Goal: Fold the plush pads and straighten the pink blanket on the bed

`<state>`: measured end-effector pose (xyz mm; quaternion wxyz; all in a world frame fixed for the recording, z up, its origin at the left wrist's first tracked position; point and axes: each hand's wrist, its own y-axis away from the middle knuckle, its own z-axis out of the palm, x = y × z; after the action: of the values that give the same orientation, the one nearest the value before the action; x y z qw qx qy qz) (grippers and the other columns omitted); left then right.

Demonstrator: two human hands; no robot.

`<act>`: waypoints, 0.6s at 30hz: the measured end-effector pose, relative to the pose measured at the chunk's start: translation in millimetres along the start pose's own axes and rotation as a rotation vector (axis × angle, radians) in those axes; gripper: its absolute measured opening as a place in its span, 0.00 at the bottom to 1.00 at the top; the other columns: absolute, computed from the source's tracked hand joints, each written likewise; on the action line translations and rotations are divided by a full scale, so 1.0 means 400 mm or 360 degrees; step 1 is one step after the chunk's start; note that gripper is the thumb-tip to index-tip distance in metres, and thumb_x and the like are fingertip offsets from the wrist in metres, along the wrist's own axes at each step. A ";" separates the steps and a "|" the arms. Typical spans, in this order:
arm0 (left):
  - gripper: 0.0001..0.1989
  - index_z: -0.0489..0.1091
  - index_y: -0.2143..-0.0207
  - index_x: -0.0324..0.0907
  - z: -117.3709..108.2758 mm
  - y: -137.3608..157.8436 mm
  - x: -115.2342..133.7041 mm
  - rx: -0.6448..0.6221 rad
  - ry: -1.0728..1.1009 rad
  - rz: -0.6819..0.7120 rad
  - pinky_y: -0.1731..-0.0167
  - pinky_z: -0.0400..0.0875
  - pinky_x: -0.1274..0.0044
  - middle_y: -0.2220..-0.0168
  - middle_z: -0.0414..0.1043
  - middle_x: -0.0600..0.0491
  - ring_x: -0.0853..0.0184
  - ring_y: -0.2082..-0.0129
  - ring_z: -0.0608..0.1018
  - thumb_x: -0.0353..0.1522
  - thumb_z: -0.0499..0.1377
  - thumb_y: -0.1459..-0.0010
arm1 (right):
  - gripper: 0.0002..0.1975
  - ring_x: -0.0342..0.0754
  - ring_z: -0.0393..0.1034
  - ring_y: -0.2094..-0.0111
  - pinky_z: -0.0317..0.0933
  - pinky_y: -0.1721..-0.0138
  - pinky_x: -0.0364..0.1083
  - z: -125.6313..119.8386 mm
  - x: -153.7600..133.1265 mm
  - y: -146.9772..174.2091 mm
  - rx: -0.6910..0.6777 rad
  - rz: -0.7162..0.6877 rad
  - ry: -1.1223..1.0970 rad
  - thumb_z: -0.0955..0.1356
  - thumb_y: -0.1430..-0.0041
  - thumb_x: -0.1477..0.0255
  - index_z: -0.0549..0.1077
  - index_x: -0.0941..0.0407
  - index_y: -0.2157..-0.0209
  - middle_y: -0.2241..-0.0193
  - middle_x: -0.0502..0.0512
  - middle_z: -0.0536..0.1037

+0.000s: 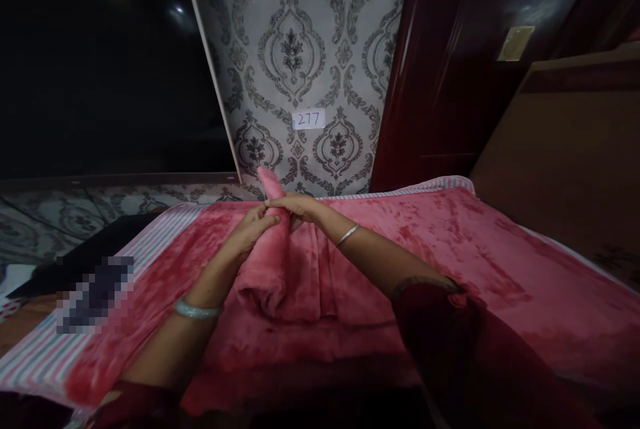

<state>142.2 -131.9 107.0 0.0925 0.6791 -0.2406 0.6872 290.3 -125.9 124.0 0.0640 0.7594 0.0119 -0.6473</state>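
Observation:
A pink, fleecy cloth is partly rolled up, its spiral end toward me and its far tip raised toward the wall. My left hand holds the roll from the left side, thumb laid across it. From the right, my right hand grips the roll near its far end, some of its fingers hidden behind the cloth. The two hands nearly touch. An unrolled, flat part of the cloth with seam-like lines extends to the right of the roll. Beneath lies a red plush blanket with a striped border.
A large dark screen stands at the left. Patterned wallpaper with a paper marked 277 is straight ahead. A dark red door and a brown panel are at the right. A blurred-out patch covers something on the blanket's left border.

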 end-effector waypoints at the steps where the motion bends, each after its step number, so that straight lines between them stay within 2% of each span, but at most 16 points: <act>1: 0.19 0.77 0.62 0.41 0.004 -0.001 -0.004 0.0022 0.0039 0.0005 0.62 0.75 0.73 0.68 0.79 0.52 0.59 0.62 0.81 0.34 0.67 0.61 | 0.20 0.47 0.70 0.78 0.73 0.71 0.52 -0.003 -0.003 -0.003 0.0043 0.0007 0.0014 0.73 0.44 0.67 0.74 0.62 0.52 0.79 0.48 0.72; 4: 0.18 0.77 0.61 0.40 -0.001 -0.004 -0.013 0.0150 0.0220 0.0050 0.74 0.70 0.79 0.76 0.74 0.56 0.68 0.75 0.75 0.36 0.66 0.56 | 0.14 0.43 0.66 0.79 0.71 0.70 0.47 -0.037 -0.015 0.000 0.0192 -0.0039 0.0020 0.69 0.45 0.79 0.76 0.61 0.55 0.81 0.44 0.69; 6: 0.18 0.76 0.59 0.41 -0.010 -0.009 -0.019 0.0230 0.0329 0.0110 0.81 0.63 0.80 0.80 0.69 0.58 0.71 0.81 0.70 0.38 0.64 0.54 | 0.12 0.41 0.66 0.79 0.69 0.69 0.44 -0.097 -0.029 0.018 0.0267 -0.0123 -0.0054 0.67 0.44 0.80 0.77 0.62 0.58 0.80 0.45 0.72; 9: 0.18 0.74 0.59 0.41 -0.007 -0.020 -0.042 0.0226 0.0332 0.0052 0.84 0.59 0.81 0.80 0.68 0.59 0.72 0.83 0.68 0.38 0.64 0.54 | 0.13 0.36 0.69 0.76 0.66 0.63 0.40 -0.240 -0.037 0.081 0.0323 -0.0231 -0.0202 0.63 0.41 0.79 0.76 0.66 0.59 0.72 0.51 0.79; 11: 0.19 0.74 0.60 0.39 0.013 -0.028 -0.075 0.0159 0.0282 -0.0085 0.84 0.60 0.81 0.77 0.71 0.57 0.72 0.81 0.70 0.37 0.66 0.55 | 0.13 0.39 0.72 0.73 0.67 0.61 0.41 -0.353 -0.005 0.147 0.0353 -0.0248 -0.0255 0.65 0.46 0.80 0.77 0.65 0.60 0.69 0.53 0.82; 13: 0.19 0.75 0.60 0.39 0.048 -0.036 -0.121 0.0083 0.0245 -0.0232 0.79 0.66 0.81 0.72 0.74 0.54 0.71 0.77 0.74 0.35 0.67 0.57 | 0.14 0.44 0.74 0.70 0.70 0.58 0.44 -0.459 0.068 0.224 0.0361 -0.0247 -0.0340 0.67 0.50 0.80 0.77 0.61 0.60 0.67 0.53 0.83; 15: 0.20 0.75 0.59 0.40 0.094 -0.042 -0.175 0.0051 0.0236 -0.0373 0.73 0.72 0.79 0.67 0.76 0.52 0.69 0.71 0.77 0.32 0.68 0.57 | 0.13 0.46 0.76 0.67 0.70 0.55 0.46 -0.544 0.176 0.299 0.0501 -0.0197 -0.0317 0.67 0.50 0.79 0.78 0.59 0.62 0.67 0.53 0.83; 18: 0.22 0.73 0.59 0.41 0.163 -0.044 -0.248 0.0064 0.0313 -0.0585 0.68 0.73 0.77 0.67 0.77 0.53 0.68 0.69 0.78 0.30 0.70 0.60 | 0.10 0.50 0.78 0.66 0.72 0.56 0.49 -0.617 0.353 0.384 0.0804 0.0242 -0.0296 0.69 0.50 0.76 0.78 0.56 0.64 0.67 0.56 0.83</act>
<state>214.2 -126.4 10.9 0.2258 0.6429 -0.0888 0.7265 571.0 -259.5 35.5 -0.0782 0.6873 -0.2129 -0.6901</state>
